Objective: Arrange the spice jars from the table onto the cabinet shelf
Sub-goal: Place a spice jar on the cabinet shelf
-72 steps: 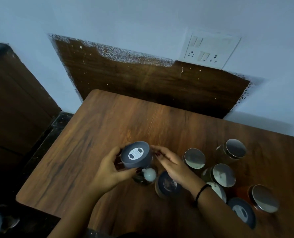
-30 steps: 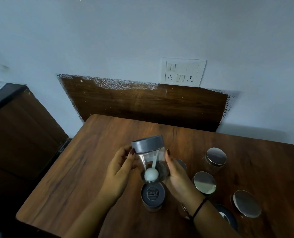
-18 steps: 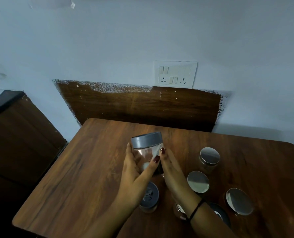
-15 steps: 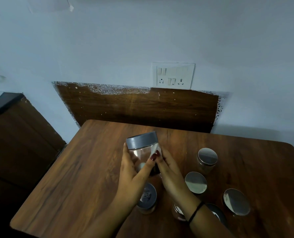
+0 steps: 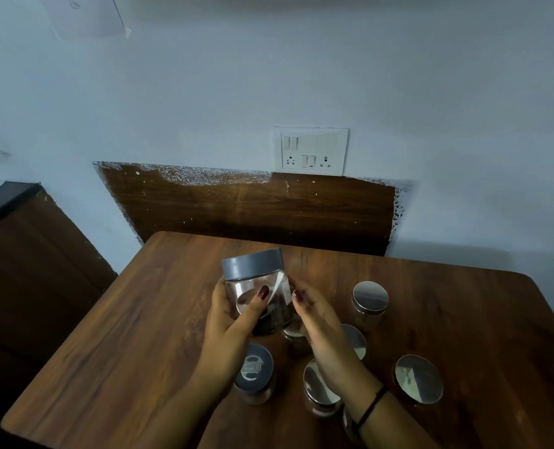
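Observation:
A clear spice jar [image 5: 258, 286] with a grey lid and dark contents is held tilted above the wooden table [image 5: 123, 335]. My left hand [image 5: 230, 322] grips it from the left, the thumb lying across the glass. My right hand [image 5: 324, 335] lies close against the jar's right side with relaxed fingers; I cannot tell if it touches. Below my hands stand a second grey-lidded jar [image 5: 254, 371] and several steel-lidded jars, among them one at the back [image 5: 370, 296] and one at the right [image 5: 418, 379]. No cabinet shelf is in view.
A dark wooden cabinet [image 5: 26, 270] with a black top stands left of the table, across a narrow gap. A switch and socket plate [image 5: 310, 151] sits on the blue wall above a brown panel [image 5: 246, 205]. The table's left half holds nothing.
The jar has been lifted off the table with both hands and turned upright, then tilted. My left thumb came round its front, and my right hand eased off to the side. The view rose.

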`<state>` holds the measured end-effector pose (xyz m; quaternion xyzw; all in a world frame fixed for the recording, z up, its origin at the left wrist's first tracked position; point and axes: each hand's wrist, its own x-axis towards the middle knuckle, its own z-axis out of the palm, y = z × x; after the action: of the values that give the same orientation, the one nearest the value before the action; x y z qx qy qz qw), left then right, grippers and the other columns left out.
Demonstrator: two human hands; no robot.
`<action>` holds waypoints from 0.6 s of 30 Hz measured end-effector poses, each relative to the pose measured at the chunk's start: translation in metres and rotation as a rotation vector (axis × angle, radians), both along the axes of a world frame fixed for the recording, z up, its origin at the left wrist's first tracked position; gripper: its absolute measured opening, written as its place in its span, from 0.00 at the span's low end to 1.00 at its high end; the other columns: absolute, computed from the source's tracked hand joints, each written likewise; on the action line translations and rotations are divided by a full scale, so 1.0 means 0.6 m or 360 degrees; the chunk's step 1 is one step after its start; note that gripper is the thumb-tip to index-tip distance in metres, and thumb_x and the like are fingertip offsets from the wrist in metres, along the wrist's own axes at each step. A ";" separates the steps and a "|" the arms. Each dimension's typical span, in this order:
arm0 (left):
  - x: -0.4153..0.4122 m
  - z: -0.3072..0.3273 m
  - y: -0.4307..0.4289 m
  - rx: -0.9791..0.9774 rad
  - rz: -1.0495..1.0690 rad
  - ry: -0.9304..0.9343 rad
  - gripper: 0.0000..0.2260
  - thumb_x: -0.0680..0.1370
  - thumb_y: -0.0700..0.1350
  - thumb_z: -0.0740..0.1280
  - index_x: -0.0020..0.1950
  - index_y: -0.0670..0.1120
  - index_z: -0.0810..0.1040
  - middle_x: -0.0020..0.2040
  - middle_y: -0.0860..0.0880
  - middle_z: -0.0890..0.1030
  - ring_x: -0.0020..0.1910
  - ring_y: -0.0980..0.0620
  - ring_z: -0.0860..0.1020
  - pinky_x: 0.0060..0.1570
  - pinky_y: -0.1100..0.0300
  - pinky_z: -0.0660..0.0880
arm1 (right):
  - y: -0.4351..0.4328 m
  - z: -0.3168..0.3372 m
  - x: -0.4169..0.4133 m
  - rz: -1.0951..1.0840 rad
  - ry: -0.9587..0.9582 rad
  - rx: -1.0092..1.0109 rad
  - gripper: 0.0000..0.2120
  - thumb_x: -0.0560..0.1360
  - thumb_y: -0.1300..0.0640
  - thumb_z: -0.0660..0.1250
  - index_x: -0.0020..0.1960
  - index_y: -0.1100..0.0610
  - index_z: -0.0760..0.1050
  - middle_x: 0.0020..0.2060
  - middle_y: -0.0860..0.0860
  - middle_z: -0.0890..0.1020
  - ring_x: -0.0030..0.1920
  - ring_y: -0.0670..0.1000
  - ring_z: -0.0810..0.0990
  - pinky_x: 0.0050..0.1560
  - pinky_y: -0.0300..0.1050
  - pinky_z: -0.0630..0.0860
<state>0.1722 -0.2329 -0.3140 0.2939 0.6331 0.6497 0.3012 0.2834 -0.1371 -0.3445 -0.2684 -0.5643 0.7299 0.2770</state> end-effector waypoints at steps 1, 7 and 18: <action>0.002 0.000 -0.001 0.0005 -0.0019 -0.0023 0.23 0.74 0.51 0.68 0.68 0.49 0.70 0.56 0.47 0.82 0.52 0.51 0.83 0.43 0.62 0.81 | 0.001 0.001 0.005 0.0021 0.0010 -0.0019 0.21 0.68 0.35 0.68 0.59 0.40 0.78 0.58 0.45 0.83 0.61 0.46 0.80 0.64 0.50 0.75; 0.014 -0.008 -0.007 -0.0033 -0.0200 -0.0071 0.28 0.72 0.59 0.68 0.70 0.54 0.69 0.61 0.47 0.82 0.58 0.45 0.82 0.50 0.54 0.81 | 0.002 0.010 0.026 0.0214 0.0124 -0.0163 0.32 0.56 0.31 0.77 0.56 0.45 0.82 0.56 0.50 0.84 0.59 0.51 0.82 0.59 0.47 0.78; 0.026 -0.010 -0.015 -0.0125 -0.0237 -0.0078 0.19 0.79 0.57 0.63 0.69 0.54 0.70 0.61 0.49 0.82 0.57 0.49 0.83 0.51 0.55 0.81 | 0.004 0.005 0.053 0.0221 0.0006 0.0001 0.35 0.63 0.38 0.77 0.62 0.57 0.76 0.56 0.54 0.84 0.58 0.51 0.82 0.55 0.41 0.78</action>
<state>0.1879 -0.2418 -0.3199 0.3121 0.6269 0.6072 0.3754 0.3154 -0.1345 -0.3413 -0.2272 -0.5812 0.7477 0.2270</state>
